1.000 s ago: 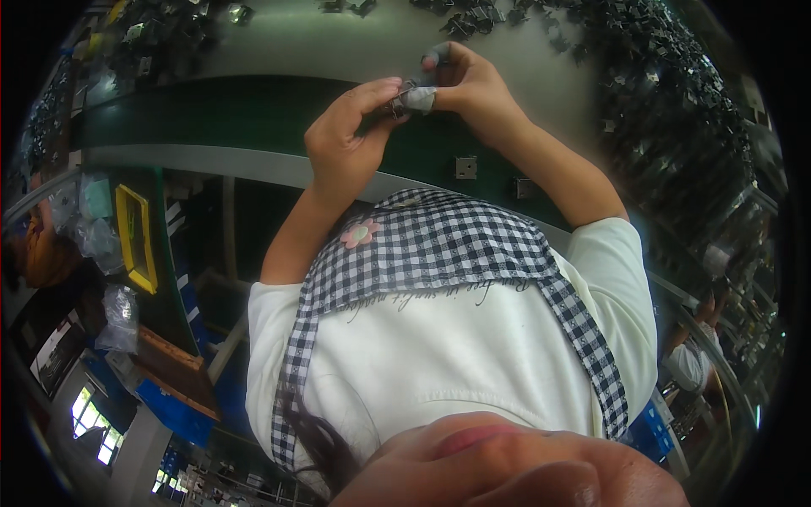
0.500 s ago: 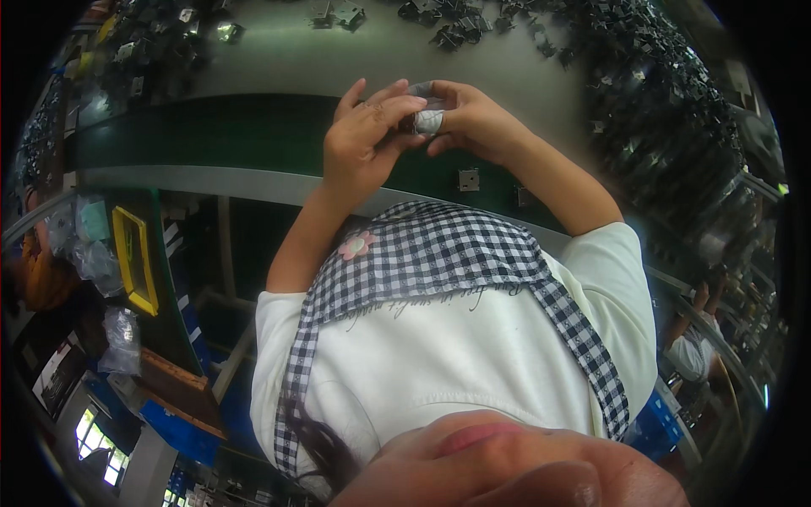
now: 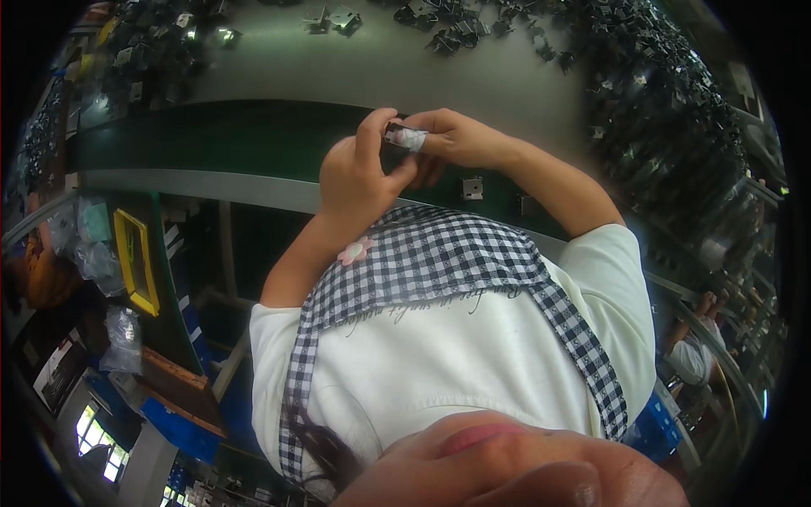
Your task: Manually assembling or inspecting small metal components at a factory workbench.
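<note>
My left hand (image 3: pixel 355 169) has its index finger and thumb curled round a small dark metal piece (image 3: pixel 391 132). Meeting it from the other side, my right hand (image 3: pixel 465 139) presses its thumb against the same piece. White tape (image 3: pixel 411 139) wraps that right thumb. Much of the piece is covered by fingers, so its exact kind does not show. Just below the right hand, a small square metal part (image 3: pixel 471 188) lies on the green edge strip (image 3: pixel 203 139) of the bench, with a second metal part (image 3: pixel 530 205) partly behind the right forearm.
A large heap of small metal parts (image 3: pixel 667 110) covers the right of the grey tabletop (image 3: pixel 329 72). More parts (image 3: pixel 160 63) are piled at the left. A yellow frame (image 3: pixel 135 262) and blue bins (image 3: pixel 179 431) stand lower left. Another person (image 3: pixel 697 346) is at the far right.
Both hands have moved slightly toward me and left. My left fingers, partly spread before, have curled in round the metal piece, and the right thumb has shifted left onto it.
</note>
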`<state>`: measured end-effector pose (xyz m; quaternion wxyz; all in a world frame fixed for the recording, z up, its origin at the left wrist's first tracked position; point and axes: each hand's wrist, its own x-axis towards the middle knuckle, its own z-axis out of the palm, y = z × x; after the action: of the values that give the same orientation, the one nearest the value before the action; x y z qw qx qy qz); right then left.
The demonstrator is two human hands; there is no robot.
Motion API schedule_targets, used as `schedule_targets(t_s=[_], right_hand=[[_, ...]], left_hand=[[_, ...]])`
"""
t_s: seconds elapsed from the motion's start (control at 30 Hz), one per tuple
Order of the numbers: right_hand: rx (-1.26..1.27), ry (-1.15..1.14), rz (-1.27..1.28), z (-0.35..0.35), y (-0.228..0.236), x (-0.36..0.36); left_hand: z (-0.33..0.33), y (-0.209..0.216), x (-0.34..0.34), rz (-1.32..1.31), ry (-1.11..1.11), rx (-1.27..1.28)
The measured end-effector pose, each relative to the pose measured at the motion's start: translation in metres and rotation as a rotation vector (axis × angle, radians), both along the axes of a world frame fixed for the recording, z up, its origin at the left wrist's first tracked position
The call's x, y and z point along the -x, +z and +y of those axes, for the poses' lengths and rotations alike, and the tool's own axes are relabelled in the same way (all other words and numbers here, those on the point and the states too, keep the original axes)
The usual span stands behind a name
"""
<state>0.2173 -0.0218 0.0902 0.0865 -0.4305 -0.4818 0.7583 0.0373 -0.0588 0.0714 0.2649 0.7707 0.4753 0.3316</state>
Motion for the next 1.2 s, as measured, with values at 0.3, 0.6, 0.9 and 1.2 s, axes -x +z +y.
schedule_targets(t_s=[0.3,0.6,0.9,1.2], right_hand=[[-1.081,-0.164,-1.121,0.090,-0.024,-0.097],[-1.433,-0.214,-0.884,0.048,-0.033,-0.093],[-1.787,-0.163,-0.415,-0.014,0.011,-0.014],[0.056,-0.428,0.390,-0.003,-0.007,-0.004]], left_hand=[[0.015,-0.015,0.003,0.693,-0.125,0.382],[0.020,-0.009,-0.002,-0.341,-0.175,0.263],[0.019,0.000,-0.028,-1.015,-0.023,0.584],[0.027,-0.009,0.009,-0.376,-0.152,-0.053]])
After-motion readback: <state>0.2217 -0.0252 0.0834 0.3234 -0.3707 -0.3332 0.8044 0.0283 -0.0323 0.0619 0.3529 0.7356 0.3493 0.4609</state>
